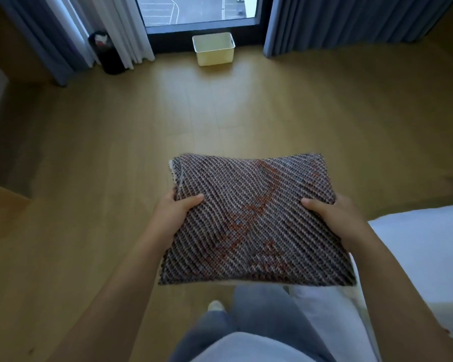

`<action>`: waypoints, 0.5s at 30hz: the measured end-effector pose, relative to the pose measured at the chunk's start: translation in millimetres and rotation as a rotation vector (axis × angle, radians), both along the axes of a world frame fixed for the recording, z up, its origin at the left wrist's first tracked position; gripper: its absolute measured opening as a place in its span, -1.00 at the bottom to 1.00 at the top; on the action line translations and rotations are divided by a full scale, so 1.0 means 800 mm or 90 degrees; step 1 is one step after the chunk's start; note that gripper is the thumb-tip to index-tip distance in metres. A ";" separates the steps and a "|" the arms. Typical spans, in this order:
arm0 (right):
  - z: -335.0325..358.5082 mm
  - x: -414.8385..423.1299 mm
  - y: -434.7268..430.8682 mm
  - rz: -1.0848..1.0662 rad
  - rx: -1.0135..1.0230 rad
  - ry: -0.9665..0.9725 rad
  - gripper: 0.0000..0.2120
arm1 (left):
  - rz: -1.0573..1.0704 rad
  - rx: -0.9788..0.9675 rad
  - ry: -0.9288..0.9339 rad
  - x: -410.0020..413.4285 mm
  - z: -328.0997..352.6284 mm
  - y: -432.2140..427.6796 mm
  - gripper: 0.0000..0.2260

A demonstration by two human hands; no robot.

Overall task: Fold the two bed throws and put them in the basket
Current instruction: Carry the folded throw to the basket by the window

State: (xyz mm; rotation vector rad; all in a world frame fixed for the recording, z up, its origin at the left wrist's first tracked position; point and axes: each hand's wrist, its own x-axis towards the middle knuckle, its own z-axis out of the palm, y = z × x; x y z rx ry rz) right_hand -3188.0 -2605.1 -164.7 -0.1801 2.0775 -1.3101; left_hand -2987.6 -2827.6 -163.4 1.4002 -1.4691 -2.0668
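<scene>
We hold the folded throw (254,220) flat between both hands, out in front of us. The left hand (171,218) grips its left edge and the right hand (336,218) its right edge. Each thumb is pressed down on the top face. The fingers are curled beneath the cloth, hidden from us. The throw's wider side runs from hand to hand, and its far edge points away from us.

What matters for the next move is where the basket (213,57) lies. It is straight ahead of the hands and well apart from them, across a stretch of bare floor (115,142) and against the foot of the window (202,11). It sits a little toward the left hand's side of the throw's middle, so the left hand is slightly nearer to it. The basket's long side also runs left to right, matching the throw as we hold it. We judge that the bundle needs no turning, only carrying forward and lowering in. From here we see nothing inside the basket.

We take this throw to be folded and ready to carry, with the walk to the basket not yet made. The bed (416,244) lies just beside the right hand and forearm. Whether the second throw is on it we cannot tell.
</scene>
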 end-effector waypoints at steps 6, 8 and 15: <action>-0.005 -0.145 -0.130 -0.010 -0.003 0.017 -0.89 | -0.004 0.005 -0.001 -0.154 -0.012 -0.132 -0.77; -0.001 -0.199 -0.177 0.006 -0.009 0.029 -0.92 | 0.009 0.002 0.001 -0.206 -0.012 -0.172 -0.79; 0.013 -0.369 -0.336 0.063 0.004 0.058 -0.84 | 0.069 -0.001 -0.008 -0.367 -0.010 -0.308 -0.83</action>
